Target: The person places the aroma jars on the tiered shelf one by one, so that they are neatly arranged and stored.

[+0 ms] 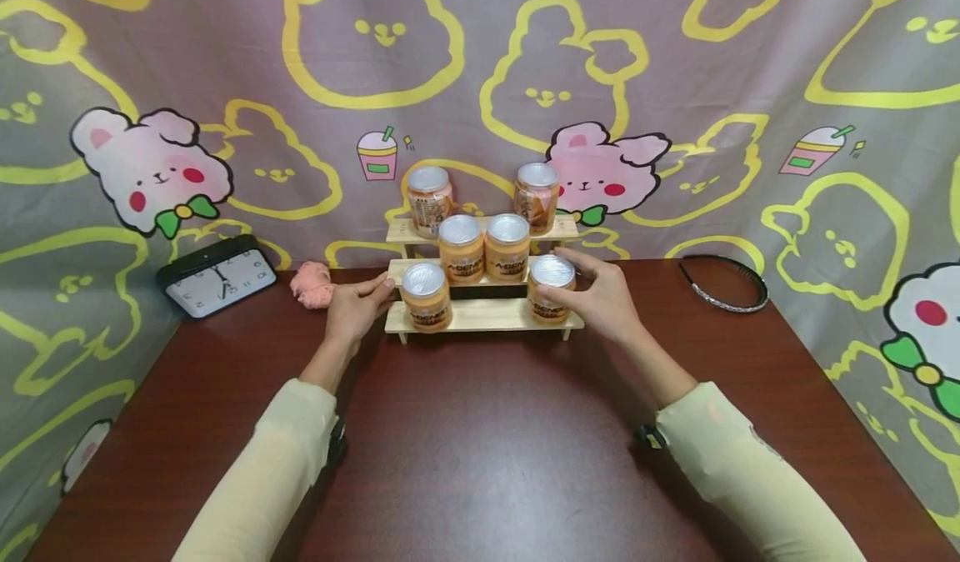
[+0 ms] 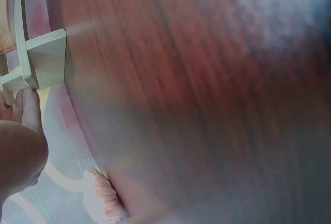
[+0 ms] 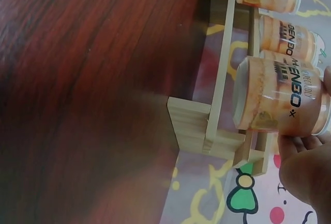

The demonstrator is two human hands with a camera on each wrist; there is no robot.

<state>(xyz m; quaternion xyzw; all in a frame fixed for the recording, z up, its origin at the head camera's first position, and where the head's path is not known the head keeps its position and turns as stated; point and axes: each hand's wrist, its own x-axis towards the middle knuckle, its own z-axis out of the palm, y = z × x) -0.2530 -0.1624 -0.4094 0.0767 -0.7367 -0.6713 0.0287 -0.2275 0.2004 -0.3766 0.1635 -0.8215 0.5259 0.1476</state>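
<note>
A three-tier wooden stand (image 1: 495, 316) holds several orange-labelled cans with silver lids. My right hand (image 1: 600, 299) grips a can (image 1: 551, 302) at the right end of the lowest tier, thumb in front and fingers behind. In the right wrist view this can (image 3: 282, 97) is right at the shelf's surface. With its fingertips, my left hand (image 1: 354, 308) pinches the left end of the middle tier; the left wrist view shows the fingers (image 2: 31, 107) against that end. Beside them, another can (image 1: 427, 299) stands on the lowest tier's left. Two cans (image 1: 461, 249) stand together on the middle tier.
On the top tier, one can (image 1: 431, 203) stands left and another can (image 1: 536, 199) right. A black-framed clock (image 1: 217, 278) and a pink fuzzy bundle (image 1: 312, 285) lie left on the brown table (image 1: 480, 445). A black headband (image 1: 731, 302) lies right. A patterned curtain (image 1: 465, 128) hangs behind.
</note>
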